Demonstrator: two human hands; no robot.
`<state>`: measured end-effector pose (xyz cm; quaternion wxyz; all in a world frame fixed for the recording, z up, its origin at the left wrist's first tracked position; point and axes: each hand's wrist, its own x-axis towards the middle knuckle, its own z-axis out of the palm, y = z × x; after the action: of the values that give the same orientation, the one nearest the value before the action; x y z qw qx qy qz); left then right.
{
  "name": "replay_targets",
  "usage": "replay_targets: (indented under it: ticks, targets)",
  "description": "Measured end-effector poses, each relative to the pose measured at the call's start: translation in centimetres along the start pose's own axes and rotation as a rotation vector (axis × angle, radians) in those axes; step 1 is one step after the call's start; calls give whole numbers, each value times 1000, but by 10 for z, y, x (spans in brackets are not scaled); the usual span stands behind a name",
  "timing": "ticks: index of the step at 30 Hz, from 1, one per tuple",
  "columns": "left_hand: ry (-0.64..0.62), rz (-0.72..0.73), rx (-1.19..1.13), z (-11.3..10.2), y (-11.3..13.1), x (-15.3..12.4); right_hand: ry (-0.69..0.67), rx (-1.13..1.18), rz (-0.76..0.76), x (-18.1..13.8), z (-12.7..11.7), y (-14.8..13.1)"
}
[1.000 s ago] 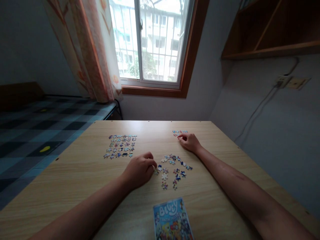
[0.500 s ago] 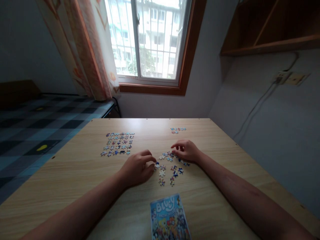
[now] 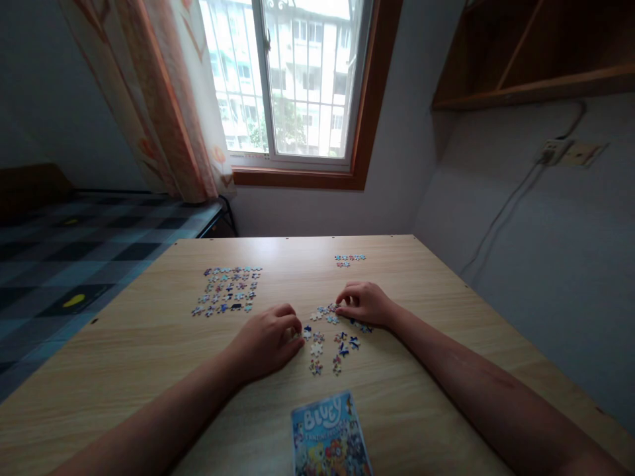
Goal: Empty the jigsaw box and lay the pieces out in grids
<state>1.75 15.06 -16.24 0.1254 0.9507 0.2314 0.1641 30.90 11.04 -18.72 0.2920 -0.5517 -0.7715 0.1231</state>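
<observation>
My left hand [image 3: 270, 340] rests low over the table at the left edge of a loose group of jigsaw puzzle pieces [image 3: 316, 348]. Its fingers curl toward the thumb around what looks like a small puzzle piece, mostly hidden. At the upper right of the same group is my right hand [image 3: 366, 304], thumb and index finger brought together at a puzzle piece [image 3: 337, 309]. Dark blue pieces [image 3: 344, 349] lie below that hand, and some are partly covered by it. Nearest me is a blue box [image 3: 330, 433] with "BLUEY" printed on it.
Several puzzle pieces stand in spaced rows [image 3: 228, 289] on the table's left side. A smaller double row [image 3: 350, 258] lies near the far edge. Beyond the wooden table [image 3: 149, 357] are a checked bed [image 3: 114, 225], a window and a wall with a cord [image 3: 489, 231].
My right fingertips have come down and closed at a piece. My left fingers have drawn slightly left and curled more tightly. The whole view has shifted a little.
</observation>
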Motion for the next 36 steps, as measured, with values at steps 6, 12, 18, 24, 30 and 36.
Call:
replay_targets:
  ticks: [6,12,18,24,30,36]
  targets:
    - [0,-1,7,1,-1,-1,-25,389,101,2,-2,16]
    - [36,-32,36,3,-1,-1,222,204,282,2,-16,54]
    - [74,-88,44,5,-2,1,364,-65,393,2,-21,76]
    - [95,-169,62,6,-3,2,366,-253,320,3,-15,63]
    - [93,-177,59,7,-4,3,264,-362,216,5,-10,52]
    - [97,-181,45,7,-4,3,276,-431,239,9,-10,63]
